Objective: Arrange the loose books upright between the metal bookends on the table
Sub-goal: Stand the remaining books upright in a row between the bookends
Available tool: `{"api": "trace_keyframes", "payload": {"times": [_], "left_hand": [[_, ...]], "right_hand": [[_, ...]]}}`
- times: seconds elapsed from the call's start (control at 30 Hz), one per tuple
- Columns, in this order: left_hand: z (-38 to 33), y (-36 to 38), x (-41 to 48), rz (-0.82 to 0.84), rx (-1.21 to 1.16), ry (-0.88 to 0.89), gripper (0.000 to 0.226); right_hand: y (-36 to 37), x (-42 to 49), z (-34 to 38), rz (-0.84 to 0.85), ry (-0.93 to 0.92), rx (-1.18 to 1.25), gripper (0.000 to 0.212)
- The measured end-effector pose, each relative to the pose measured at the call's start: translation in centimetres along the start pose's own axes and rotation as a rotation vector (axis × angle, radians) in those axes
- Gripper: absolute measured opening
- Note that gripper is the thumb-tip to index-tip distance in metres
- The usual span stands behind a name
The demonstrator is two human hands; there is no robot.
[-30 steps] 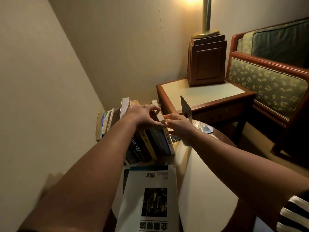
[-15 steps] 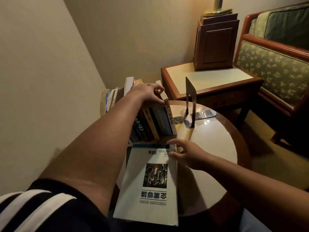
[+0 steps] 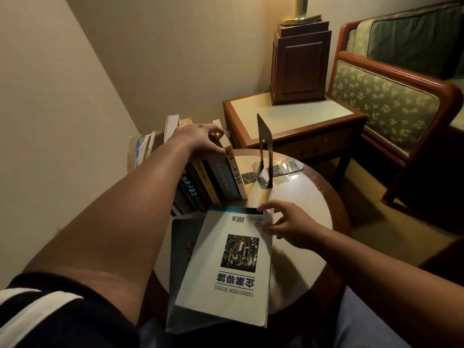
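Observation:
A row of upright books point(image 3: 218, 182) leans left on the round table point(image 3: 296, 204). My left hand point(image 3: 200, 140) presses on their top edges, fingers curled over the rightmost ones. A dark metal bookend point(image 3: 264, 149) stands apart to the right of the row, with a gap between. A large pale book point(image 3: 231, 267) lies flat at the table's near edge, on top of a darker book point(image 3: 180, 244). My right hand point(image 3: 286, 223) grips its far right corner, and that corner looks slightly raised. A second bookend is not visible.
A square wooden side table point(image 3: 291, 116) with a wooden lamp base point(image 3: 298, 69) stands behind the round table. An upholstered armchair point(image 3: 391, 96) is at the right. Walls close in on the left and behind the books.
My right hand left the bookend, came down to the flat pale book and took hold of its far corner. My left hand stayed on the row of books.

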State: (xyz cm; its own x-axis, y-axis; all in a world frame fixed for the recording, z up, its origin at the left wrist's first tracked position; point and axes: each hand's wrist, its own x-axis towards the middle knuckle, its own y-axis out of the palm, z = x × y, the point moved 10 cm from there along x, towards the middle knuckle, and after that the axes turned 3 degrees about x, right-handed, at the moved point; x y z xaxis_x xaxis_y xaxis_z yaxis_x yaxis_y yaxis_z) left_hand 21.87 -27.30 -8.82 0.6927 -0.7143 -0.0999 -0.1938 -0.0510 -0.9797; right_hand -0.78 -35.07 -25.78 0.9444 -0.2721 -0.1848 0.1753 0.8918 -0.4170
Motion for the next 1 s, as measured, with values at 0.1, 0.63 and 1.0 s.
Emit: {"api": "trace_keyframes", "payload": {"times": [0.1,0.63,1.0], "left_hand": [[-0.2,-0.1,0.1,0.003,0.033,0.004,0.065],[0.1,0.1,0.3,0.012,0.039,0.000,0.066],[-0.2,0.0,-0.1,-0.001,0.057,0.014,0.068]], "right_hand": [[-2.4,0.0,-0.3,-0.037,0.037,-0.072,0.045],[2.6,1.1,4.9,-0.043,-0.034,-0.667,0.031],[7.9,2.8,3.6,0.011,0.193,-0.470,0.106]]}}
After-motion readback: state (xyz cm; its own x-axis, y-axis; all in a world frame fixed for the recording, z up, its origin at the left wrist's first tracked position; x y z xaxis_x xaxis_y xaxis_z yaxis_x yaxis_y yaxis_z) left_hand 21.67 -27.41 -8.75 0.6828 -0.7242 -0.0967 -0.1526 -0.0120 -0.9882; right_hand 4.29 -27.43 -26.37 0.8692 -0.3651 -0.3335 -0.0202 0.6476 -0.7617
